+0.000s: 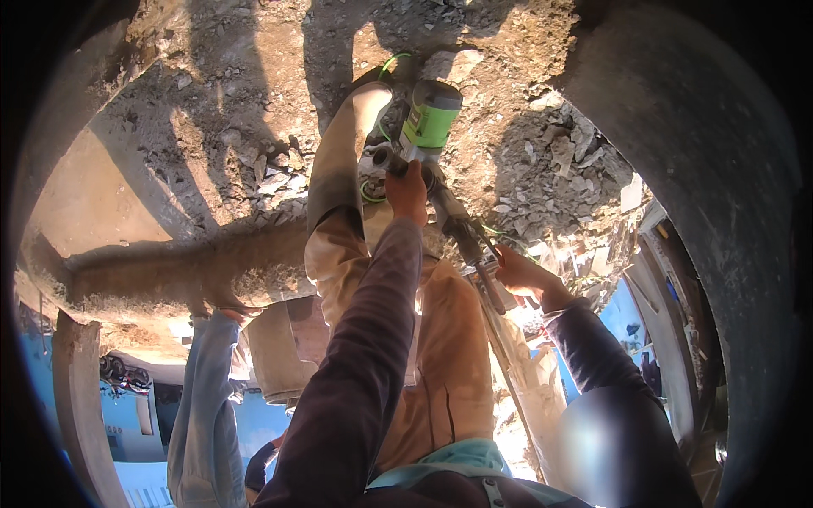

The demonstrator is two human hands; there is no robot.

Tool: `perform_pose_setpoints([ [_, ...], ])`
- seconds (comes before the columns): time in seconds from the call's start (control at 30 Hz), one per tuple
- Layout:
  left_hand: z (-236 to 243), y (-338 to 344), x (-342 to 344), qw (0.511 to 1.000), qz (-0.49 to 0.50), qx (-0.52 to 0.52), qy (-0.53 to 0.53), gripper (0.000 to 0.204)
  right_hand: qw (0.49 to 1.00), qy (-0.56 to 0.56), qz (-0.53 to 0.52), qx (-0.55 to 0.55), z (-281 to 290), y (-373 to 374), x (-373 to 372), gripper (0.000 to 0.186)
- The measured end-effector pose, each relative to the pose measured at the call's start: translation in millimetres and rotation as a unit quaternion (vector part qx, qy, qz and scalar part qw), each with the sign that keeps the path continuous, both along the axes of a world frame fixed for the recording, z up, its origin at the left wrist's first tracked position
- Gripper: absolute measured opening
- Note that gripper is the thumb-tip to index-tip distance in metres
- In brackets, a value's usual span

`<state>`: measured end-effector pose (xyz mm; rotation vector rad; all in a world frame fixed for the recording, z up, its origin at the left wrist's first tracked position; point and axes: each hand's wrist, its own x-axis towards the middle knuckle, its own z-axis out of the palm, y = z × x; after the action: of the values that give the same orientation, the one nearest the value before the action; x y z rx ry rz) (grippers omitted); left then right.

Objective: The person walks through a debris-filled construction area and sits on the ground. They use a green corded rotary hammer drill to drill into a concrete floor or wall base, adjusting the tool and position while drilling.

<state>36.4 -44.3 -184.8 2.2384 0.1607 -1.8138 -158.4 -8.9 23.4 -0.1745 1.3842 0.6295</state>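
Demolition hammer (433,125), green and black, stands above the centre of the frame, its motor end toward the top edge and its grey barrel (453,213) slanting down and to the right. My left hand (408,195), bare, is closed in a fist at the tool, fingers wrapped around it right beside a round-ended black handle (390,160). My right hand (525,275), also bare, is just right of centre. Its fingers are partly curled, with the tips at a thin dark rod (489,244) beside the barrel; I cannot tell whether they grip it.

Both my arms wear dark sleeves (360,330) and rise from the lower edge. Between them are my tan trousers (457,347), with teal cloth (457,457) at the waist. My boot (332,182), grey along the shaft and pale at the toe, stands left of the hammer. A bright green cable (395,58) curls between boot and tool.

Sunlit, broken ground (254,51) fills the top of the frame, crossed by long shadows. Grey rubble (569,148) is heaped at upper right. At lower left are another person's blue jeans (203,398), near a blue wall (258,423). Along the right side curves a large dark surface (694,169) that I cannot identify.
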Motion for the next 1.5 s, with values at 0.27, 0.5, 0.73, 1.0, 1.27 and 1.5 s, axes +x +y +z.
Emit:
perform_pose_setpoints([
  [0.27, 10.4, -3.1, -10.7, 1.000, 0.021, 0.007, 0.001, 0.038, 0.984, 0.046, 0.172, -0.018, -7.4, 9.6, -5.0, 0.054],
  [0.5, 7.8, -2.2, -9.6, 1.000, -0.002, -0.005, -0.024, 0.038, 0.986, 0.022, 0.165, 0.022, -18.5, 9.9, -15.8, 0.061],
  [0.73, 17.6, -8.9, -11.6, 1.000, 0.020, 0.002, -0.007, 0.040, 0.994, 0.003, 0.108, -0.001, -26.5, 47.7, -25.4, 0.063],
  [1.0, 12.5, -1.9, -12.4, 0.999, 0.041, -0.025, -0.002, 0.038, 0.983, 0.012, 0.182, 0.034, -19.9, 10.8, -4.5, 0.030],
  [1.27, 8.6, 3.1, -12.6, 1.000, 0.022, 0.004, -0.022, 0.035, 0.978, -0.049, 0.205, 0.006, -22.3, 17.9, -16.1, 0.038],
  [1.5, 14.6, 2.5, -12.6, 0.997, 0.066, 0.034, 0.003, 0.034, 0.966, 0.079, 0.244, 0.017, -4.5, -9.2, 21.3, 0.064],
])
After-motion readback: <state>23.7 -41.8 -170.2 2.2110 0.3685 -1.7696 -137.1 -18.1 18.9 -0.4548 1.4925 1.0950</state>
